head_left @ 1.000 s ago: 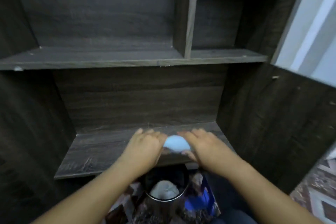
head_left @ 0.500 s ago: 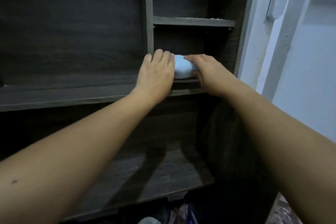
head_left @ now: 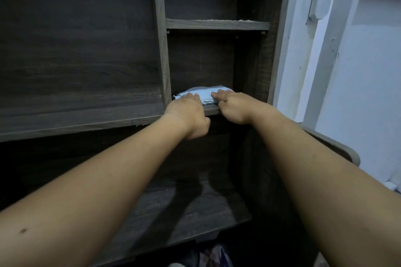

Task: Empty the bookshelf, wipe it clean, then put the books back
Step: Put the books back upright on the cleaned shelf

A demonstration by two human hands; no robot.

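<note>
cloth (head_left: 204,94) on shelf (head_left: 213,110), right of divider (head_left: 161,50) | hands on cloth: left hand (head_left: 187,112), right hand (head_left: 233,107)

One head-worn wide-angle view looks forward and slightly down from close range at the dark bookshelf (head_left: 82,54) (its narrow right-hand compartments sit centre-frame), with a white wall (head_left: 358,93) at the right edge.

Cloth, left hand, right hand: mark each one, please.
cloth (head_left: 206,96), head view, bare blue patch between the hands.
left hand (head_left: 186,112), head view, back of the hand.
right hand (head_left: 233,108), head view, back of the hand.
</note>
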